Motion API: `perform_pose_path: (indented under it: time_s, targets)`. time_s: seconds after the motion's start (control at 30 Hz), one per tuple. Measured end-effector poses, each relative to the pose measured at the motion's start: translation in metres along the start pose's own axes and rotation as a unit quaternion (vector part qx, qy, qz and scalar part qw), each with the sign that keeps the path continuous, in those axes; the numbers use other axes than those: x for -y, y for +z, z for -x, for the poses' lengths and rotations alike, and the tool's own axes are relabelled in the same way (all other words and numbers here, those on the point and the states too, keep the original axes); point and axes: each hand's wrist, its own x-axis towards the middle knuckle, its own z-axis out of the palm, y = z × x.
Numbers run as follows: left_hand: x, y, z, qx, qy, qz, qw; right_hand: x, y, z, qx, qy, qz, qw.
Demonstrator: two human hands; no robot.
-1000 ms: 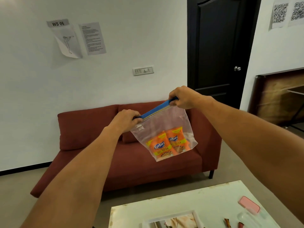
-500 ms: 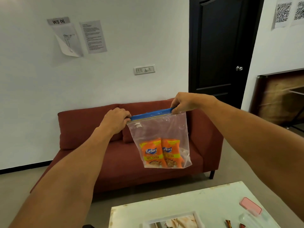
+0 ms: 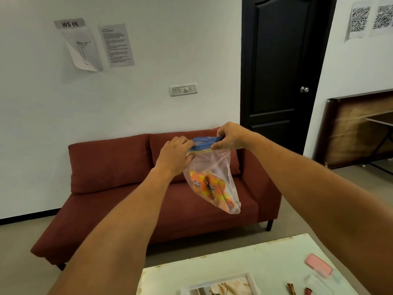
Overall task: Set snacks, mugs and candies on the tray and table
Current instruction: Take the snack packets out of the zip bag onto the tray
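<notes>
I hold a clear zip bag in the air in front of the sofa. Its blue zip strip is bowed between my hands. My left hand grips the strip's left end and my right hand grips its right end. Two orange snack packets lie in the bottom of the bag. The white table is below at the bottom right. A white-rimmed tray shows at the bottom edge, partly cut off.
A red sofa stands against the white wall behind the bag. On the table lie a pink-lidded clear box and small brown candy wrappers. A black door and a wooden panel are at the right.
My hands have come closer together, so the zip strip has gone from stretched flat to bowed. The bag now hangs crumpled and swung toward the right.
</notes>
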Motion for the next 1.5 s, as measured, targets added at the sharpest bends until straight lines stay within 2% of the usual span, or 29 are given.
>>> perform_pose_path:
  time_s: [0.13,0.23,0.3,0.4,0.53,0.63,0.7,0.77,0.83,0.9,1.03,1.13,1.2,1.23,1.3,1.33,1.37,1.4,1.47,1.5]
  targets:
    - [-0.004,-0.001,0.002,-0.038,0.026,-0.026,0.999,-0.014,-0.003,0.01,0.011,0.037,-0.106,0.994]
    - [-0.005,-0.004,0.005,-0.068,0.049,-0.029,0.996,-0.024,-0.004,0.015,0.007,0.086,-0.229,0.97]
    - [-0.004,-0.006,0.007,-0.079,0.074,-0.033,0.994,-0.032,-0.005,0.014,-0.014,0.137,-0.259,0.956]
    - [-0.001,-0.007,0.01,-0.098,0.133,-0.048,0.985,-0.041,-0.006,0.019,-0.019,0.219,-0.228,0.948]
    - [0.001,-0.005,0.011,-0.121,0.184,-0.079,0.972,-0.047,0.0,0.027,0.029,0.26,-0.114,0.958]
    - [-0.003,-0.004,0.01,-0.132,0.199,-0.089,0.967,-0.037,0.008,0.029,0.064,0.249,-0.018,0.966]
    - [-0.007,-0.001,0.01,-0.134,0.214,-0.093,0.963,-0.025,0.013,0.031,0.086,0.212,0.097,0.969]
    - [-0.008,0.003,0.012,-0.132,0.227,-0.089,0.961,-0.011,0.021,0.033,0.064,0.152,0.181,0.97]
    - [-0.01,0.006,0.014,-0.123,0.234,-0.085,0.961,0.003,0.032,0.029,0.022,0.091,0.158,0.983]
    - [-0.01,0.007,0.017,-0.116,0.241,-0.084,0.96,0.016,0.045,0.021,0.036,0.069,0.073,0.994]
    - [-0.01,0.009,0.025,-0.131,0.281,-0.084,0.947,0.02,0.077,0.012,0.16,0.122,-0.021,0.979]
    - [-0.011,0.011,0.033,-0.141,0.307,-0.072,0.939,0.022,0.097,0.012,0.149,0.094,-0.022,0.984]
    - [-0.014,0.012,0.038,-0.15,0.314,-0.064,0.935,0.015,0.107,0.012,0.154,0.068,0.017,0.986]
    - [-0.014,0.013,0.042,-0.148,0.321,-0.062,0.933,0.001,0.108,0.017,0.151,0.069,0.022,0.986]
    - [-0.015,0.017,0.049,-0.132,0.335,-0.061,0.931,0.002,0.126,0.017,0.152,0.131,-0.031,0.979]
    - [-0.015,0.019,0.053,-0.123,0.336,-0.06,0.932,0.017,0.146,0.016,0.09,0.187,-0.024,0.978]
    - [-0.014,0.022,0.056,-0.118,0.333,-0.056,0.934,0.038,0.168,0.013,-0.051,0.216,0.041,0.974]
    - [-0.013,0.024,0.06,-0.114,0.329,-0.052,0.936,0.063,0.177,0.018,-0.039,0.26,0.0,0.965]
    - [-0.009,0.029,0.068,-0.11,0.324,-0.042,0.939,0.117,0.193,0.004,-0.13,0.266,-0.134,0.946]
    - [-0.006,0.032,0.072,-0.107,0.324,-0.039,0.939,0.133,0.201,-0.006,-0.182,0.311,-0.092,0.928]
